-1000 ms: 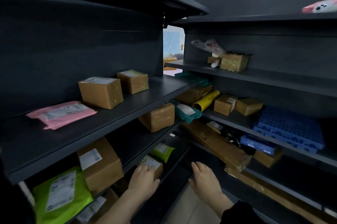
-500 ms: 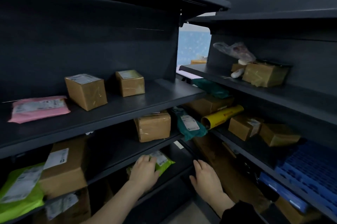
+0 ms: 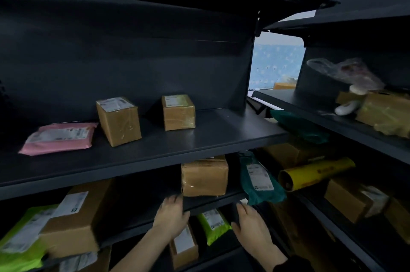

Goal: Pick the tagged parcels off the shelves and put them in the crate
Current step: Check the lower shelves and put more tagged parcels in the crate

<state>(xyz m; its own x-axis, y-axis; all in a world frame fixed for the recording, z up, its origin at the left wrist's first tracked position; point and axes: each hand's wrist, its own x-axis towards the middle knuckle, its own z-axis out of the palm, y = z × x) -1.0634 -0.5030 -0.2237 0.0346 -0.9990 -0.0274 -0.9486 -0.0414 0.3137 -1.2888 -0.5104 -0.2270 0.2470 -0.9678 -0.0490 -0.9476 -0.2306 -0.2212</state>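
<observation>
Parcels (image 3: pixel 204 175) are left lying across the shelves (image 3: pixel 221 129) (no crate is seen), so most is judged undone; nothing is grasped, the left hand (image 3: pixel 172 215) and right hand (image 3: pixel 251 226) laid, fingers released, at a lower shelf edge.

A: Light?
B: Dim overall. Dark shelves (image 3: pixel 199 138) soak it up. Only bright patch is the blue wall (image 3: pixel 277 63) thru the gap btw units, cool cast.
A: Shadows?
B: Heavy under every shelf, lower rows near black.
A: Sharpness?
B: Soft. Lime mailer (image 3: pixel 20 238) bottom L smeared, boxes (image 3: pixel 350 200) far R too. Wide-angle bends shelf lines at edges.
</observation>
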